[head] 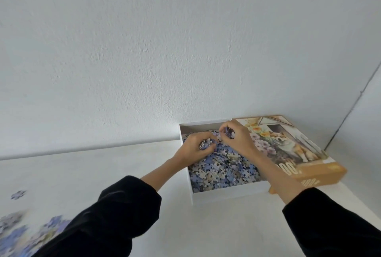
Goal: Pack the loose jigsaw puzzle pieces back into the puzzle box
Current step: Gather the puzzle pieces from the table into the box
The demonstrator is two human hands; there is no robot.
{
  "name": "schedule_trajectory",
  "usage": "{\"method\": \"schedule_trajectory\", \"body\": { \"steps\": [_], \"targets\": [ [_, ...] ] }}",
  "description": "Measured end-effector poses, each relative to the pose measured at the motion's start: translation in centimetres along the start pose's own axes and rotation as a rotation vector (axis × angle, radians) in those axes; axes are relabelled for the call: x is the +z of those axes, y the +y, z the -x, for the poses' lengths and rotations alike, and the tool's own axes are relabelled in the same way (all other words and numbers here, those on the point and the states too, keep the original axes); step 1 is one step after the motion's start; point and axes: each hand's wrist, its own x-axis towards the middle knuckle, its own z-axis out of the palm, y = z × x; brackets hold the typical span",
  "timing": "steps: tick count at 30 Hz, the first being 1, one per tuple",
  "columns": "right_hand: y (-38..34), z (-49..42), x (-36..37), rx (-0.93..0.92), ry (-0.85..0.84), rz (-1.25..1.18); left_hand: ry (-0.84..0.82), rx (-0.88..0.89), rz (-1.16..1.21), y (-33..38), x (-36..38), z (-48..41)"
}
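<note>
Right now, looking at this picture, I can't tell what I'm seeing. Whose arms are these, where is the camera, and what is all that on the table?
There is no machine here. A person wears a camera on the head, so this single picture looks forward and down along their own arms. The left hand and right hand are both over an open white box, and each grips a small bunch of puzzle pieces. The box already holds a heap of bluish pieces. Its lid, printed with a dog among flowers, lies just right of the box. More loose pieces lie on the white table at the lower left, blurred.
</note>
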Motion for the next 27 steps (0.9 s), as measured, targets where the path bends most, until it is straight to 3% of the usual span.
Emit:
{"method": "schedule_trajectory", "body": {
  "steps": [8, 12, 22, 27],
  "targets": [
    [0.6, -1.3, 0.6, 0.057, -0.097, 0.005, -0.07, 0.034, -0.028, -0.7, 0.5, 0.0],
    [0.4, -1.3, 0.8, 0.038, -0.148, -0.007, -0.025, 0.005, -0.027, -0.9, 0.4, 0.3],
    [-0.1, -1.2, 0.1, 0.122, -0.149, -0.017, 0.019, 0.047, 0.036, 0.6, -0.8, 1.1],
    [-2.1, -1.2, -0.2, 0.079, -0.125, -0.023, 0.031, 0.051, 0.044, 1.6, -2.7, 1.8]
  ]
}}
